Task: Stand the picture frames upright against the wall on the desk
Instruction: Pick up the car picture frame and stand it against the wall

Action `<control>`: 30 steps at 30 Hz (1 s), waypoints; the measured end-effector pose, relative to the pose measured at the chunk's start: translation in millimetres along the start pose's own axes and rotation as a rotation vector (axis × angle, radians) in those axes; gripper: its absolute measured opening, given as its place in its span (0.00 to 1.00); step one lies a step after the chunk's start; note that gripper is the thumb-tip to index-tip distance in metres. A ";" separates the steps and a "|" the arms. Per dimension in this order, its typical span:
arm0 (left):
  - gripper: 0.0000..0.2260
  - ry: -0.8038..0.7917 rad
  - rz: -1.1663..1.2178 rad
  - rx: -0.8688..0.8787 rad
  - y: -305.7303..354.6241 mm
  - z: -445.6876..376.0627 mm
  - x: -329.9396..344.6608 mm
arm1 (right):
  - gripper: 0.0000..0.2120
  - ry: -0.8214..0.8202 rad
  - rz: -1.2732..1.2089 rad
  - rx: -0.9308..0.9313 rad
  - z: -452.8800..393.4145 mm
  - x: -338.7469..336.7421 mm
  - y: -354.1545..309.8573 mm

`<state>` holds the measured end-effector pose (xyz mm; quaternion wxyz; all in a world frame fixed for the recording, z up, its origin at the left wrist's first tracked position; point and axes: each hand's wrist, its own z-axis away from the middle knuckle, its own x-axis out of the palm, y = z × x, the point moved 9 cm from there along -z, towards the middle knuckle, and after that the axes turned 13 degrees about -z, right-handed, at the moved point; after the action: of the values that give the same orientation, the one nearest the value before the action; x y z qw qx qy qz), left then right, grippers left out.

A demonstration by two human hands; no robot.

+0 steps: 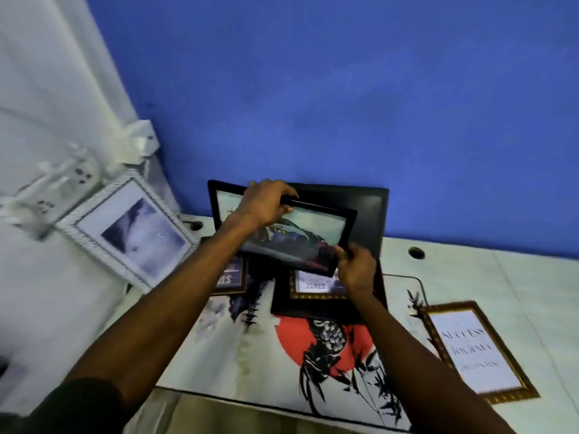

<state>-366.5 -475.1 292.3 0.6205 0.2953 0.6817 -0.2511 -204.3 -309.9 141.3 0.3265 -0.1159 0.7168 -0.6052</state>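
A silver frame (131, 233) leans on the left wall. In the middle, the left hand (263, 202) grips the top edge of a black frame (313, 233), the right hand (355, 266) its lower corner, above flat frames. A gold frame (476, 349) lies near the desk's (501, 277) right side, with free surface behind.

Bare desk (501, 277) right of the leaning black frame (369, 214) looks open; flat frames crowd the mat (250, 355).

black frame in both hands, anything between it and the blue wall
Yes: a larger black frame already leans on the blue wall directly behind the held black frame, gripped by the left hand and right hand.
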 end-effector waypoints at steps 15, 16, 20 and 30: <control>0.32 0.347 0.846 -0.792 -292.6 59.8 117.9 | 0.10 -0.074 -0.072 -0.023 -36.9 159.4 -46.0; 0.30 0.360 0.895 -0.792 -308.6 46.4 132.0 | 0.11 -0.056 -0.077 -0.017 -44.5 170.3 -51.0; 0.20 0.423 0.934 -0.822 -356.3 1.2 147.9 | 0.16 -0.005 -0.061 -0.068 -77.6 209.0 -82.4; 0.20 0.393 0.865 -0.878 -387.6 -102.6 183.5 | 0.13 0.045 -0.068 0.092 -137.5 287.2 -54.3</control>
<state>-725.1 -656.8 111.1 0.5925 0.3025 0.6412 0.3826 -518.7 -375.3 105.8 0.2943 -0.1112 0.6909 -0.6508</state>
